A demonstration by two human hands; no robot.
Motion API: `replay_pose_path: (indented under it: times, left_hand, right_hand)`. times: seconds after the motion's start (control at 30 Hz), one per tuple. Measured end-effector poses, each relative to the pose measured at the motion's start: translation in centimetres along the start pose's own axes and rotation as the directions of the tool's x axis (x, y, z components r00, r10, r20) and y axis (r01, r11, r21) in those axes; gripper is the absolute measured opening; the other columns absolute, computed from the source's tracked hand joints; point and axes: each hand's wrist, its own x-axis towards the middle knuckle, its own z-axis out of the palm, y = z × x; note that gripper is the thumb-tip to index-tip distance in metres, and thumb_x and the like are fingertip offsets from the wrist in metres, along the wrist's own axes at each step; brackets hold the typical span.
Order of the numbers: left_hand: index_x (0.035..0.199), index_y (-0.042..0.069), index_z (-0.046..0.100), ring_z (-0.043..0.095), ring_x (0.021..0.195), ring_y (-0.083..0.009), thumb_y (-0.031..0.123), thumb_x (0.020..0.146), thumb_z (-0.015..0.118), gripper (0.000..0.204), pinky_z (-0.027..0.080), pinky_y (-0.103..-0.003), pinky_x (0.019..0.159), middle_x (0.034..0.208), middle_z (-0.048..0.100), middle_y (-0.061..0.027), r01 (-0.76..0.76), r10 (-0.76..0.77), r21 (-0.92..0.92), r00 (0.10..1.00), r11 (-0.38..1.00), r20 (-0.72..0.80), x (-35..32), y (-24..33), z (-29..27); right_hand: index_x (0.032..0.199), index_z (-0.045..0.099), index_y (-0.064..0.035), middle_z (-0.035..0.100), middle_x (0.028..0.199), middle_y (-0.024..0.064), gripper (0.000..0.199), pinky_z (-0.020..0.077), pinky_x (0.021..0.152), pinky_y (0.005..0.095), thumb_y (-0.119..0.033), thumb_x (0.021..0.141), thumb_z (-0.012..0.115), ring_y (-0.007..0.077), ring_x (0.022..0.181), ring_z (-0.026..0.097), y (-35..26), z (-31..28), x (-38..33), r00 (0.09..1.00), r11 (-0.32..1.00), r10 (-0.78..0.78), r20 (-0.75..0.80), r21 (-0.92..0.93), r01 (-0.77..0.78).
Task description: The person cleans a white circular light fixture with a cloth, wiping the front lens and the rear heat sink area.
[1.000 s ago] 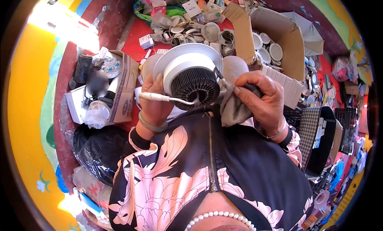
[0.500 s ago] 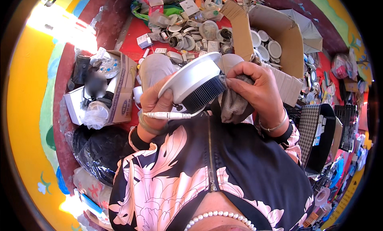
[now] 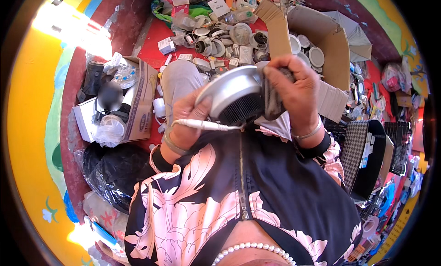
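Note:
A round white downlight (image 3: 233, 89) with black heat-sink fins is tilted in front of my chest. My left hand (image 3: 189, 112) grips its left rim, thumb on the near face. A white cable with a connector (image 3: 202, 124) hangs from the light across my left fingers. My right hand (image 3: 294, 84) is closed on a grey-brown cloth (image 3: 274, 98), which lies against the light's right side. Part of the cloth is hidden behind my right fingers.
Beyond my knees, a pile of used lamps and small boxes (image 3: 220, 43) covers red cloth. An open cardboard box (image 3: 337, 50) of round white lights stands at the far right. To the left are a carton (image 3: 144, 98) of odds and ends and a black plastic bag (image 3: 112, 169).
My right hand has moved up with the cloth, to the upper right edge of the light. The light has shifted slightly right and turned in my left hand.

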Motion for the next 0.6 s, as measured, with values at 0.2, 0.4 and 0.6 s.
replay_pose_path:
  times: [0.2,0.4,0.6]
  left_hand:
    - [0.115,-0.008,0.05,0.061,0.099,-0.0243,0.017,0.094,0.046,0.033,0.049,-0.037,0.089,0.11,0.06,-0.0178,-0.091,0.019,-0.356,0.98,0.93,-0.199,1.0,-1.0,-2.0]
    - [0.119,-0.007,0.049,0.059,0.102,-0.0276,0.025,0.089,0.05,0.043,0.049,-0.041,0.09,0.114,0.058,-0.0187,-0.064,-0.039,-0.632,0.988,0.772,-0.149,1.6,-1.3,-2.4]
    - [0.122,-0.003,0.049,0.057,0.106,-0.0297,0.031,0.084,0.056,0.052,0.047,-0.045,0.093,0.119,0.056,-0.0174,-0.026,-0.092,-0.635,0.984,0.772,-0.151,1.6,-1.0,-1.5]
  right_hand:
    - [0.091,0.057,0.0007,0.059,0.083,0.0058,0.007,0.0449,0.066,0.0215,-0.003,0.084,0.057,0.0117,0.072,0.056,0.2,-4.0,-0.1,0.99,0.592,0.13,-0.057,0.805,-0.032]
    - [0.089,0.056,0.0005,0.059,0.085,0.0071,0.006,0.0457,0.07,0.0235,-0.002,0.084,0.058,0.0133,0.078,0.058,1.5,-5.4,-1.0,0.971,0.72,0.067,0.229,0.662,-0.206]
    - [0.092,0.061,-0.0006,0.06,0.087,0.0006,0.015,0.0449,0.073,0.0219,0.003,0.078,0.064,0.0072,0.081,0.056,-1.2,-1.8,-0.9,0.979,0.915,0.071,0.194,0.379,-0.141]
